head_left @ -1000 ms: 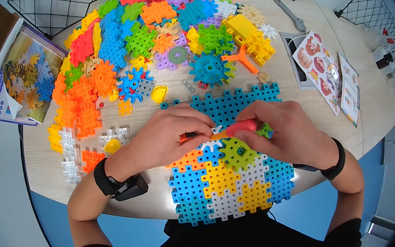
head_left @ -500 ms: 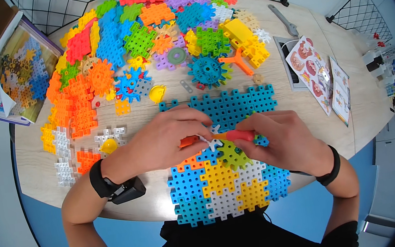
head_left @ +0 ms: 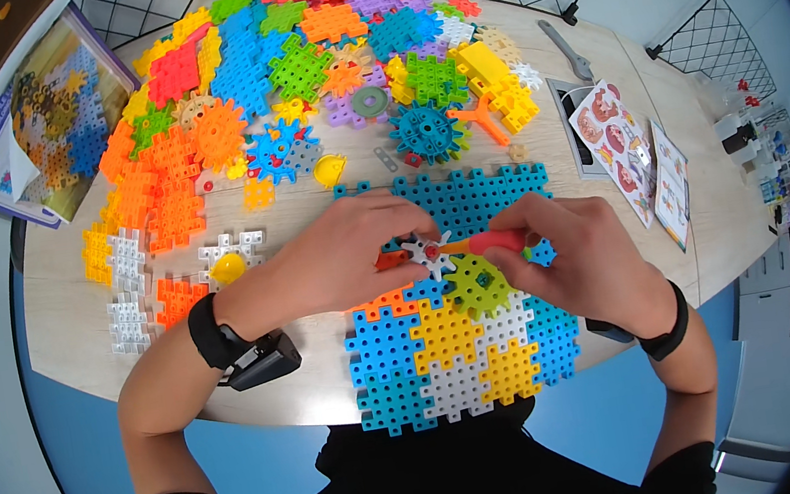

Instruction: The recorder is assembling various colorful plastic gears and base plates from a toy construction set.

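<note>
My left hand [head_left: 355, 248] pinches a small white gear [head_left: 437, 267] with a red centre, and an orange piece [head_left: 391, 260] shows under its fingers. In my right hand [head_left: 576, 242] is a toy screwdriver [head_left: 495, 241] with a pinkish-red handle and an orange shaft. The shaft points left and its tip meets the white gear near the red centre; the exact contact is too small to tell. Both hands are above a panel of interlocked square plates [head_left: 445, 331] in several colours. A lime-green gear [head_left: 495, 296] sits on the panel just below the screwdriver.
Heaped plates and gears fill the far side, including orange plates [head_left: 173, 192] and a teal gear [head_left: 427, 133]. A box [head_left: 64, 122] stands far left, sheets [head_left: 614, 140] and a grey wrench [head_left: 567, 49] lie right. A black device [head_left: 265, 361] is by my left wrist.
The view has shifted slightly. The white gear's face and red centre now show more plainly, and more of the lime-green gear is uncovered. Both hands keep their grips.
</note>
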`<action>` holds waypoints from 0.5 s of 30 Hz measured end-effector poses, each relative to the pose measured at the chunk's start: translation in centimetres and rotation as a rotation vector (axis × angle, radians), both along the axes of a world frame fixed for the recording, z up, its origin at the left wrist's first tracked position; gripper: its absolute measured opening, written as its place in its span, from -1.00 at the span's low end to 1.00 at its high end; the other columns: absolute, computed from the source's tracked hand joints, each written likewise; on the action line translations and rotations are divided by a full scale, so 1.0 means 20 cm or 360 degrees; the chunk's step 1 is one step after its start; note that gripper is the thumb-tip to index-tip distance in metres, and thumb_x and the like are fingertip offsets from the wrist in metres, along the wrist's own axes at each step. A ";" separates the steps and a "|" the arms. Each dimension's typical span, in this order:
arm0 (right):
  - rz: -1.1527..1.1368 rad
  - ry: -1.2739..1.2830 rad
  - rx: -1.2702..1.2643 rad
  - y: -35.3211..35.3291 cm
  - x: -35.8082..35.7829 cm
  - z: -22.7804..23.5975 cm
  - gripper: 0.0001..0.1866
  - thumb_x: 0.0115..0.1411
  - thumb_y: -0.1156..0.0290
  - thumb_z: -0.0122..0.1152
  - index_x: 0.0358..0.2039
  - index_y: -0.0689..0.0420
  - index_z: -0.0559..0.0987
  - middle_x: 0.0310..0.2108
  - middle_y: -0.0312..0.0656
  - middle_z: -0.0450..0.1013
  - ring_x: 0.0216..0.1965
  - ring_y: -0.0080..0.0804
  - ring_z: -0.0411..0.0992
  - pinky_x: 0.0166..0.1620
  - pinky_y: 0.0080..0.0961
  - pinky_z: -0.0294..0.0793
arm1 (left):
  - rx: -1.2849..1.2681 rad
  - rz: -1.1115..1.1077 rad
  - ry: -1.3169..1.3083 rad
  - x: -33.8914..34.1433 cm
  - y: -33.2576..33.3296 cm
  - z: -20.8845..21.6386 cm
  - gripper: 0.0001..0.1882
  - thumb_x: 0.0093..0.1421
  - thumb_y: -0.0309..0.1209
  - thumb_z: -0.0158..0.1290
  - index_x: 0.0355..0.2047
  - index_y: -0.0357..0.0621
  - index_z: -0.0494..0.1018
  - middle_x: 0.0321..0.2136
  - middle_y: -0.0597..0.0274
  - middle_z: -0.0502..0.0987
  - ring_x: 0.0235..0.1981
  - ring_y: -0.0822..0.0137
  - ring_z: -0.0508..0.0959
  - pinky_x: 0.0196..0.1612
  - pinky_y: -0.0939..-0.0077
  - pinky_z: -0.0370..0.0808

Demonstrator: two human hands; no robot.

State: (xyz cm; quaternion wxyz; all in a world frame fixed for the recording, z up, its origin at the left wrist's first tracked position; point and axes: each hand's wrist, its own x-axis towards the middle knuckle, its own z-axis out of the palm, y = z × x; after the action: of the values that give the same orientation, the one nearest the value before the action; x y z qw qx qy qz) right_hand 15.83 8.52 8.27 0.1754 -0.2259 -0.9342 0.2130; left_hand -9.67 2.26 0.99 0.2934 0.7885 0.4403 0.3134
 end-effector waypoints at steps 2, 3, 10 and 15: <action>0.0014 -0.0041 0.0021 0.01 -0.02 0.01 -0.78 0.18 0.38 0.44 -0.29 0.12 0.54 -0.49 -0.24 0.56 -0.48 -0.17 0.59 -0.43 -0.34 0.55 | 0.0040 -0.0002 0.0028 0.00 0.00 -0.01 -0.66 0.15 -0.28 0.34 -0.12 -0.14 0.57 -0.17 0.16 0.65 -0.11 0.08 0.62 -0.06 0.22 0.57; 0.0022 -0.0058 0.0031 0.01 -0.03 0.02 -0.78 0.18 0.38 0.44 -0.29 0.12 0.54 -0.49 -0.23 0.57 -0.48 -0.16 0.59 -0.43 -0.33 0.56 | 0.0060 -0.0003 0.0045 -0.01 0.00 -0.01 -0.65 0.15 -0.27 0.34 -0.11 -0.15 0.56 -0.18 0.15 0.65 -0.11 0.08 0.62 -0.06 0.22 0.57; 0.0024 -0.0142 0.0027 0.02 -0.07 0.01 -0.76 0.17 0.37 0.46 -0.26 0.14 0.56 -0.46 -0.18 0.59 -0.48 -0.10 0.59 -0.41 -0.31 0.57 | 0.0053 0.0013 0.0025 0.00 0.00 -0.03 -0.65 0.15 -0.26 0.34 -0.13 -0.14 0.57 -0.19 0.18 0.66 -0.11 0.09 0.62 -0.04 0.21 0.56; 0.0112 -0.0173 0.0051 0.02 -0.09 0.04 -0.78 0.19 0.38 0.44 -0.24 0.14 0.57 -0.44 -0.14 0.58 -0.45 -0.08 0.58 -0.40 -0.29 0.56 | 0.0049 0.0005 0.0018 -0.01 0.00 -0.05 -0.66 0.13 -0.26 0.35 -0.14 -0.14 0.59 -0.20 0.19 0.66 -0.11 0.11 0.63 -0.03 0.22 0.56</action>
State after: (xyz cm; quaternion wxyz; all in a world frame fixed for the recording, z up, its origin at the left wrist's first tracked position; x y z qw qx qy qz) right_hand 13.98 8.95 8.98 0.1205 -0.2013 -0.9531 0.1914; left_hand -9.87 2.28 0.05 0.2783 0.7941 0.4383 0.3161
